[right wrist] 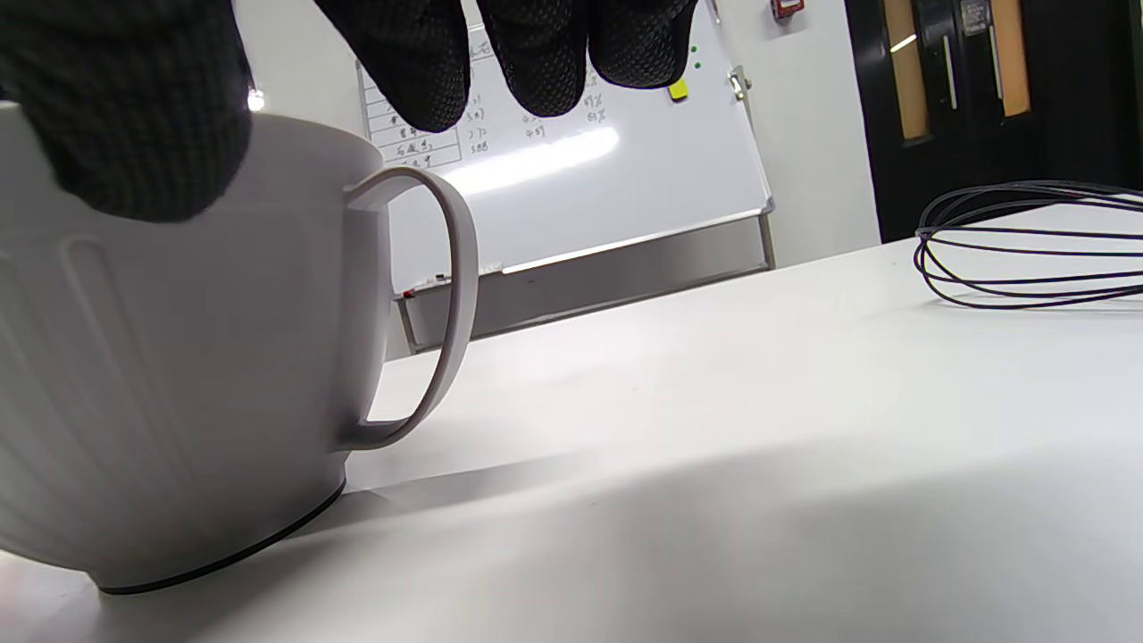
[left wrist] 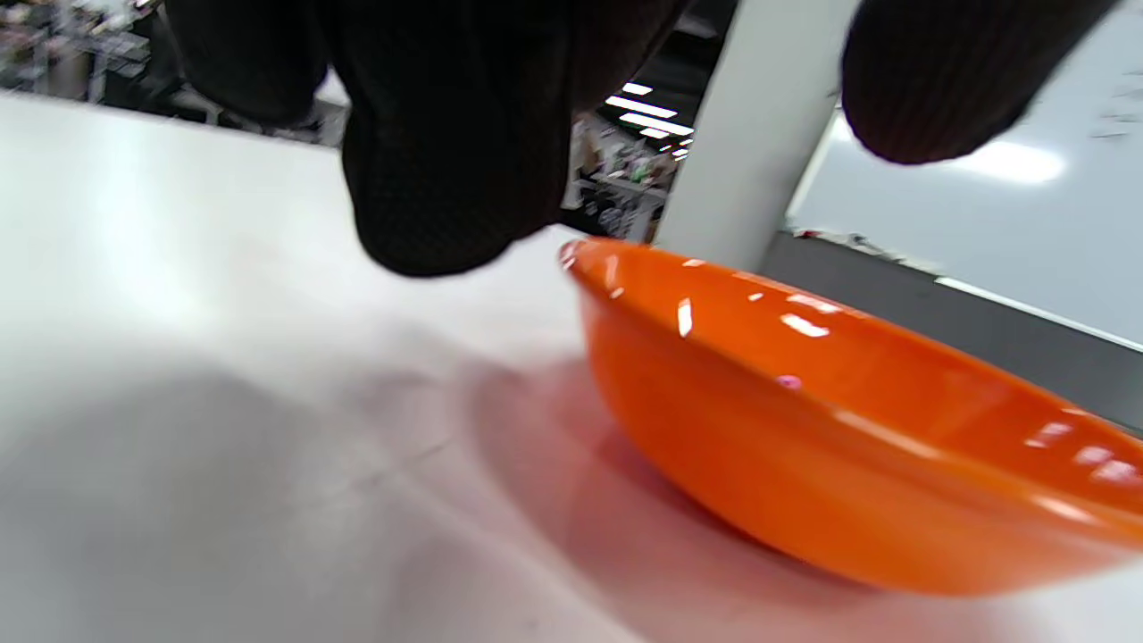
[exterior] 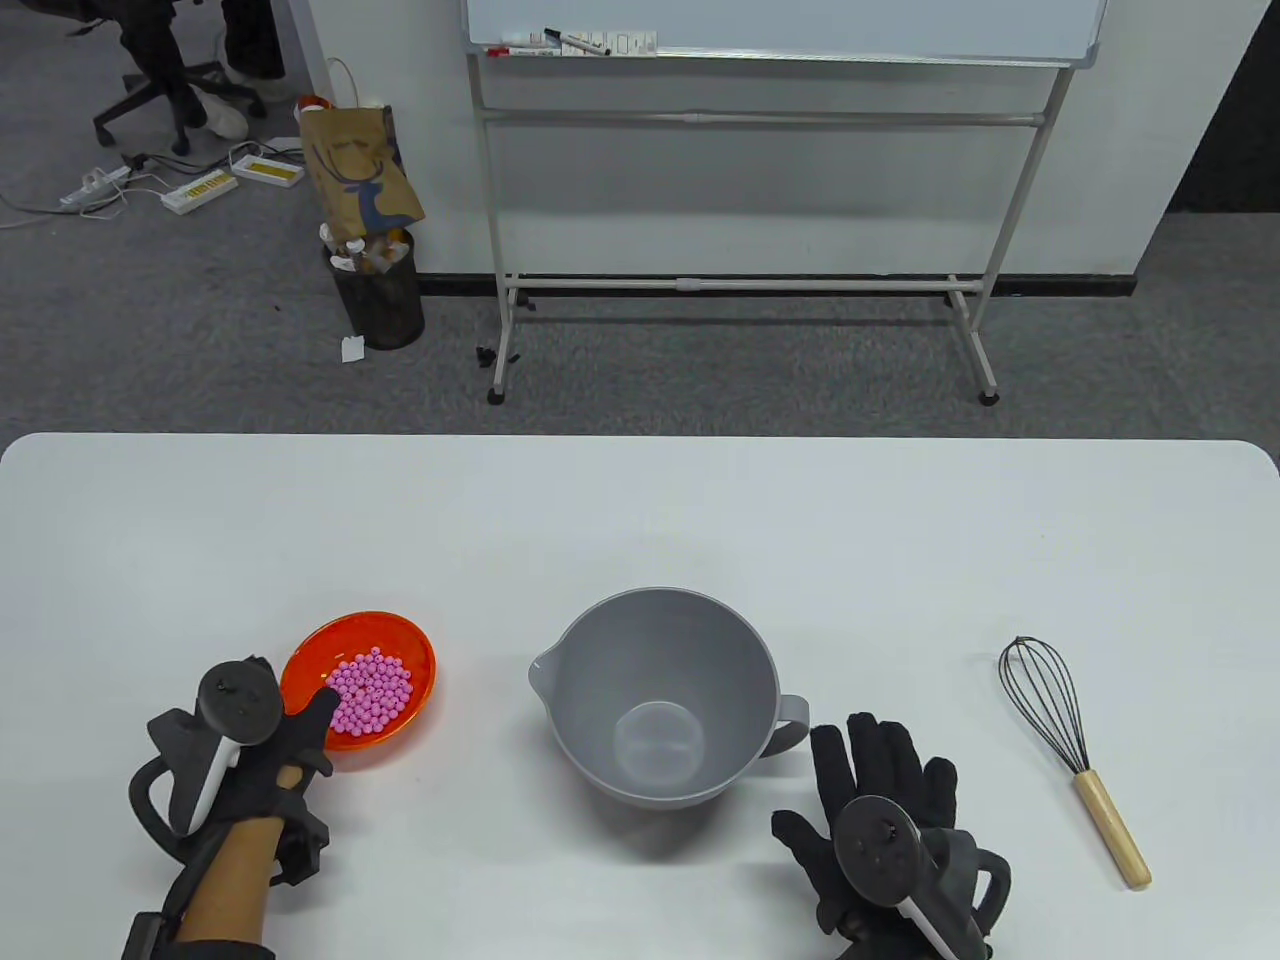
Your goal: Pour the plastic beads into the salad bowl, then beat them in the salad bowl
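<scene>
An orange bowl (exterior: 410,645) holding pink plastic beads (exterior: 370,692) sits at the near left of the table. My left hand (exterior: 305,735) is at its near-left rim, thumb over the edge. In the left wrist view the fingers (left wrist: 446,161) hang just outside the orange bowl (left wrist: 848,429) and do not touch it. The empty grey salad bowl (exterior: 762,655) with a handle (exterior: 795,725) stands in the middle. My right hand (exterior: 880,785) lies flat, fingers straight, just right of that handle. A wire whisk (exterior: 1070,750) with a wooden grip lies at the right.
The white table (exterior: 640,520) stretches wide behind the bowls. In the right wrist view the grey bowl (right wrist: 179,357) is at the left and the whisk (right wrist: 1027,259) at the far right, with bare table between them. A whiteboard stand and a bin are on the floor beyond.
</scene>
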The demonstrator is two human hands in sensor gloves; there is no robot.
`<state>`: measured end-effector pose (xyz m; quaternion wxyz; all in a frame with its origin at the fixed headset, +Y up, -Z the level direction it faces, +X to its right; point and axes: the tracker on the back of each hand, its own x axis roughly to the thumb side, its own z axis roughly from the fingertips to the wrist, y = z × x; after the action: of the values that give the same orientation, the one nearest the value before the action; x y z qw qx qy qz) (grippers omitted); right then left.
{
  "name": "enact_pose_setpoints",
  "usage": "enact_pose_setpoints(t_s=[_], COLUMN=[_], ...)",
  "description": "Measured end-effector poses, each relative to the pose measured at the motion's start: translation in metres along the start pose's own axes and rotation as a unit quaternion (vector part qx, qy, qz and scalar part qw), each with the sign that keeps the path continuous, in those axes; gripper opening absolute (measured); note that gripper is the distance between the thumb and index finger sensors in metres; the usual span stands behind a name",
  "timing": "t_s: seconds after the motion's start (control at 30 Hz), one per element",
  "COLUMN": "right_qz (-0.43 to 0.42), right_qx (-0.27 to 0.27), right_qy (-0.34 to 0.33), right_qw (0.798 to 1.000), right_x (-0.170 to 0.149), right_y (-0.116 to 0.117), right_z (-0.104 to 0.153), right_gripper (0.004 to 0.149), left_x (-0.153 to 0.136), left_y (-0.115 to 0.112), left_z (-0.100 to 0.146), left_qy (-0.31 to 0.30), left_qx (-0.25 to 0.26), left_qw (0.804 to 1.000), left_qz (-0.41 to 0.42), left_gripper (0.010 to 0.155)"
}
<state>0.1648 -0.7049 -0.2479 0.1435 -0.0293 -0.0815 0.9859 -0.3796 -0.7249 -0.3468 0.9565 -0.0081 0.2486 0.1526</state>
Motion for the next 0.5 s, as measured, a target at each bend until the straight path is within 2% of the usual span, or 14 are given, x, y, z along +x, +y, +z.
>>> enact_pose_setpoints(t_s=[0.07,0.17,0.27,0.37,0.5], right_qz=[-0.006,-0.006,-0.005,-0.008,-0.01], right_qx=[-0.002,-0.001,0.004,0.006,0.004], right_qy=[0.003,0.005,0.005,0.006,0.01], right_qw=[1.0,1.0,1.0,1.0,1.0], right_x=[-0.001,-0.001,-0.002,-0.003,-0.004], right_y=[-0.001,0.0,0.001,0.002,0.001], right_z=[0.0,0.0,-0.001,-0.002,-0.002], right_gripper=[0.083,0.083,0.083,0.083,0.082], left_x=[-0.005,-0.01,-0.015,-0.019,-0.02], left_y=[-0.009,-0.021,-0.03,-0.038,-0.041], left_z=[-0.009,-0.017,-0.021,-0.022,-0.024], left_qy=[0.029,0.052,0.06,0.08,0.072], left_qx=[-0.033,-0.055,-0.08,-0.091,-0.085], left_qw=[0.999,0.997,0.993,0.985,0.981], left_qz=[0.012,0.005,0.062,0.127,0.157], left_gripper=[0.085,0.083,0.08,0.075,0.063])
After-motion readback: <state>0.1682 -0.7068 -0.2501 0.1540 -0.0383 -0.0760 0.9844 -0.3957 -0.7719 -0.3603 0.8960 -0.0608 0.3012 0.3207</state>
